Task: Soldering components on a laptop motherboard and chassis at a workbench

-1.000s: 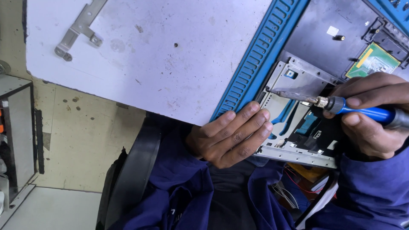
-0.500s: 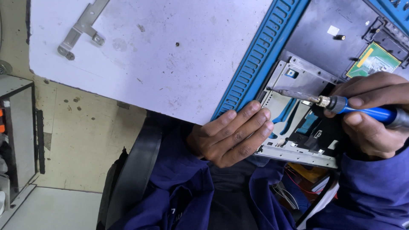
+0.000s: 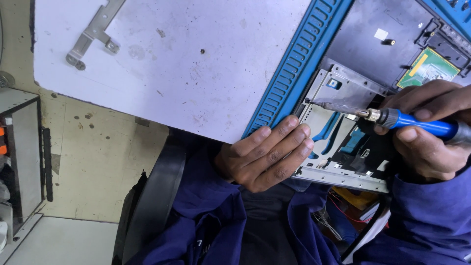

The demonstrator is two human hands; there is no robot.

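Little moved: right hand [image 3: 427, 142] still grips blue screwdriver [image 3: 392, 117], tip on metal bracket [image 3: 338, 98]; left hand [image 3: 267, 159] steadies chassis [image 3: 299, 64], fingers flat.

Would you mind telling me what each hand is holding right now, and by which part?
The right hand grips a screwdriver by its blue handle. The left hand holds nothing; its fingers rest on the edge of the metal bracket.
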